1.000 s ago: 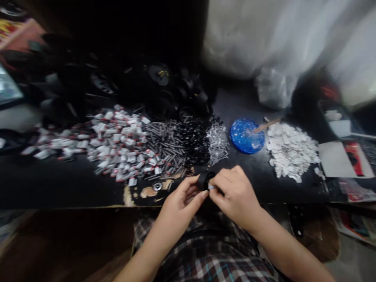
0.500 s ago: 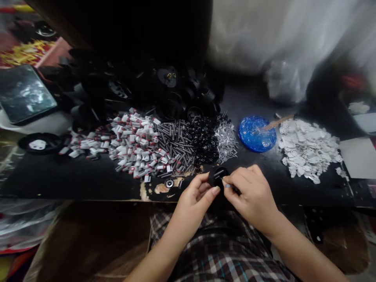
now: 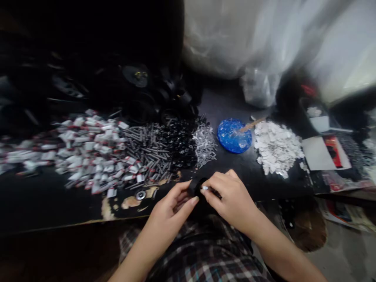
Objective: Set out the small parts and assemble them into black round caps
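Note:
Just over the table's front edge, my left hand (image 3: 173, 203) grips a round black part (image 3: 196, 186) between thumb and fingers. My right hand (image 3: 227, 196) is closed in a pinch at the right side of that part, with a small whitish piece (image 3: 205, 188) at its fingertips. Beyond the hands lie piles of small black parts (image 3: 178, 143) and thin silvery pieces (image 3: 205, 145). Metal springs (image 3: 149, 145) lie left of these, beside white pieces with red ends (image 3: 96, 149). The inside of the black part is too dark to make out.
A blue dish (image 3: 234, 137) of glossy stuff holds a wooden stick (image 3: 251, 125). A pile of flat white pieces (image 3: 277, 147) is to its right. Larger black housings (image 3: 141, 105) and plastic bags (image 3: 223, 39) stand behind. A metal ring (image 3: 141, 195) lies front left.
The view has swung right, so the table's things appear further left and more shows at the right. The whitish piece at my right fingertips is now plainer. Both hands keep their hold.

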The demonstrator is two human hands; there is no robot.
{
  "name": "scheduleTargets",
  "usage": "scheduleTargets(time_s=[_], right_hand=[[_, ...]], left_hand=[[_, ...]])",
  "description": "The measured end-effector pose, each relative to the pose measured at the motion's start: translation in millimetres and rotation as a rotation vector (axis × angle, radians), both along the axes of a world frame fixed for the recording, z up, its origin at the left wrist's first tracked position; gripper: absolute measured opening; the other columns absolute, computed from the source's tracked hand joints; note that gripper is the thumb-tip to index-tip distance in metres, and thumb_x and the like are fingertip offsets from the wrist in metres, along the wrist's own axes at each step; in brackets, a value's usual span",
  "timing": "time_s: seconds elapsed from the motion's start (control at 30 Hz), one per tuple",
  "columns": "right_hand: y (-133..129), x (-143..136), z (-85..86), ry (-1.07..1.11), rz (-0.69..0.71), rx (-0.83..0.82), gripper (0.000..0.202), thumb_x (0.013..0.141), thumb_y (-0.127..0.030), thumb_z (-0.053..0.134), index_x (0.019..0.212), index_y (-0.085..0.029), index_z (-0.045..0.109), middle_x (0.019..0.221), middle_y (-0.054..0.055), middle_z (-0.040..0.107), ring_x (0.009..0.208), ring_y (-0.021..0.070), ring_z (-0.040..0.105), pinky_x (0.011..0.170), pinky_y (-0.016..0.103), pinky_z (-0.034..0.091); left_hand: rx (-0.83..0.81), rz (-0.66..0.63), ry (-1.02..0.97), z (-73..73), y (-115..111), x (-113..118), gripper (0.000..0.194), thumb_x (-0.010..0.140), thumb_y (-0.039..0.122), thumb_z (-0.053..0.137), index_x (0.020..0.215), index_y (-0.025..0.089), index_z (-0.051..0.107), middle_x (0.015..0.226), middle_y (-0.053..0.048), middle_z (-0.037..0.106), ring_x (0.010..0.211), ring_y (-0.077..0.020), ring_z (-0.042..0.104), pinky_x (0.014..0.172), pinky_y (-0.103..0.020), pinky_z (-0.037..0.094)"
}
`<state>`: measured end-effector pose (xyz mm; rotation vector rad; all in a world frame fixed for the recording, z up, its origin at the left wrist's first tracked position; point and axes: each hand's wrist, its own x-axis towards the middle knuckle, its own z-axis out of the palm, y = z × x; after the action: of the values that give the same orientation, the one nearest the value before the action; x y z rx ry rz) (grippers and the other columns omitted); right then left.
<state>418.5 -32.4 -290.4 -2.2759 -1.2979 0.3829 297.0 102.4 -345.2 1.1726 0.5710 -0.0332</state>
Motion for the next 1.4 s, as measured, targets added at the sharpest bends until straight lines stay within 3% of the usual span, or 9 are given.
scheduleTargets(time_s=[0.07, 0.13, 0.2, 0.27, 0.5, 0.67, 0.8, 1.03, 1.4], right_hand=[[-22.0, 16.2, 4.5, 0.037, -0.125, 0.028, 0.015, 0.096, -0.026, 0.056, 0.096, -0.022, 0.07, 0.089, 0.0, 0.073, 0.08, 0.0146, 0.062, 0.076, 0.031, 0.036], [-50.0, 39.3, 5.6, -0.071, -0.403, 0.03, 0.02, 0.097, -0.029, 0.053, 0.102, -0.023, 0.071, 0.099, 0.003, 0.074, 0.089, 0.0184, 0.065, 0.079, 0.032, 0.039], [-75.8, 63.2, 0.8, -0.22, -0.656, -0.112, 0.022, 0.093, -0.029, 0.054, 0.103, -0.021, 0.072, 0.103, 0.007, 0.074, 0.09, 0.0231, 0.065, 0.077, 0.034, 0.039], [-92.4, 80.4, -7.9, -0.311, -0.72, -0.265, 0.023, 0.089, -0.03, 0.057, 0.102, -0.02, 0.072, 0.101, 0.008, 0.074, 0.088, 0.0252, 0.065, 0.077, 0.035, 0.037], [-91.2, 79.1, -23.0, -0.493, -0.517, -0.256, 0.034, 0.097, -0.037, 0.046, 0.074, -0.019, 0.063, 0.073, 0.003, 0.067, 0.066, 0.0182, 0.057, 0.071, 0.034, 0.03], [-62.4, 47.1, -16.9, -0.139, -0.32, 0.015, 0.016, 0.095, -0.028, 0.055, 0.091, -0.021, 0.069, 0.087, 0.002, 0.072, 0.077, 0.0174, 0.061, 0.075, 0.032, 0.038], [-28.2, 16.0, -15.5, 0.109, -0.074, 0.178, 0.009, 0.094, -0.019, 0.06, 0.093, -0.021, 0.069, 0.085, 0.0, 0.072, 0.074, 0.014, 0.059, 0.073, 0.03, 0.039], [-8.6, 1.4, -16.1, 0.104, -0.055, 0.296, 0.003, 0.092, -0.017, 0.063, 0.092, -0.019, 0.065, 0.092, 0.001, 0.071, 0.08, 0.0135, 0.061, 0.075, 0.031, 0.038], [-2.4, -1.6, -10.6, -0.079, 0.047, 0.342, 0.009, 0.09, -0.011, 0.063, 0.094, -0.018, 0.065, 0.086, 0.002, 0.069, 0.08, 0.0144, 0.06, 0.075, 0.033, 0.035]], left_hand=[[-0.037, -0.001, 0.01, -3.7, -0.6, 1.4, 0.036, 0.085, 0.039, 0.069, 0.118, 0.027, 0.064, 0.127, -0.003, 0.068, 0.12, -0.0238, 0.062, 0.103, -0.035, 0.051], [-0.088, 0.038, -0.004, -5.3, -2.1, 3.0, 0.037, 0.085, 0.042, 0.068, 0.12, 0.028, 0.063, 0.127, -0.002, 0.068, 0.121, -0.0234, 0.061, 0.102, -0.035, 0.052], [-0.134, 0.069, -0.019, -5.5, -3.6, 4.4, 0.037, 0.086, 0.042, 0.068, 0.12, 0.029, 0.064, 0.126, -0.002, 0.068, 0.12, -0.0232, 0.061, 0.101, -0.035, 0.054], [-0.151, 0.082, -0.026, -5.8, -4.6, 5.6, 0.036, 0.085, 0.042, 0.069, 0.119, 0.029, 0.065, 0.124, -0.002, 0.069, 0.119, -0.0228, 0.062, 0.099, -0.034, 0.055], [-0.168, 0.108, -0.044, -13.5, -4.9, 5.2, 0.034, 0.085, 0.04, 0.071, 0.118, 0.032, 0.067, 0.122, 0.001, 0.07, 0.115, -0.02, 0.064, 0.095, -0.03, 0.057], [-0.234, 0.223, -0.045, -5.4, -11.2, 7.1, 0.035, 0.086, 0.039, 0.07, 0.118, 0.028, 0.065, 0.119, -0.002, 0.071, 0.111, -0.0211, 0.067, 0.097, -0.031, 0.056], [-0.478, 0.308, -0.036, 6.4, -18.1, 11.8, 0.031, 0.087, 0.036, 0.069, 0.116, 0.023, 0.065, 0.117, -0.006, 0.072, 0.104, -0.0233, 0.07, 0.094, -0.035, 0.058], [-0.557, 0.329, -0.078, 12.4, -12.9, 8.6, 0.025, 0.088, 0.034, 0.068, 0.108, 0.02, 0.068, 0.112, -0.008, 0.074, 0.098, -0.0201, 0.071, 0.087, -0.031, 0.059], [-0.315, 0.303, -0.101, 5.5, -18.0, 5.8, 0.026, 0.087, 0.036, 0.07, 0.112, 0.03, 0.066, 0.099, 0.003, 0.073, 0.099, -0.0137, 0.069, 0.095, -0.026, 0.054]])
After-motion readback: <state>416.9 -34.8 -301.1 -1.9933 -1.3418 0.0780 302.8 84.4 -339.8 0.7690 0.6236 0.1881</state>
